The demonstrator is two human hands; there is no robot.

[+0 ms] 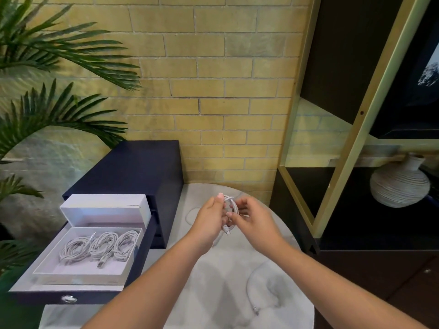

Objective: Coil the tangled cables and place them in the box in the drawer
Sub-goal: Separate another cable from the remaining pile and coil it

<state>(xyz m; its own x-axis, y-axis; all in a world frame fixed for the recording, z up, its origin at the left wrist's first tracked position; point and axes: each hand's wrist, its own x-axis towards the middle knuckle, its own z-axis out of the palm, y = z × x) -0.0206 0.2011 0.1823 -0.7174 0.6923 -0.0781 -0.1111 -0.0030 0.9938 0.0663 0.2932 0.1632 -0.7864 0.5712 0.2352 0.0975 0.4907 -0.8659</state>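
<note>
hands grip white cable coil above table.

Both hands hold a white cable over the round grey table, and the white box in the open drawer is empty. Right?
Not empty: the head view shows three coiled white cables in the white box. Left hand and right hand hold a white cable over the round grey table.

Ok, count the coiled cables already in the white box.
3, side by side in the box: left coil, middle coil, right coil. Another could lie hidden beneath them; I cannot tell.
</note>
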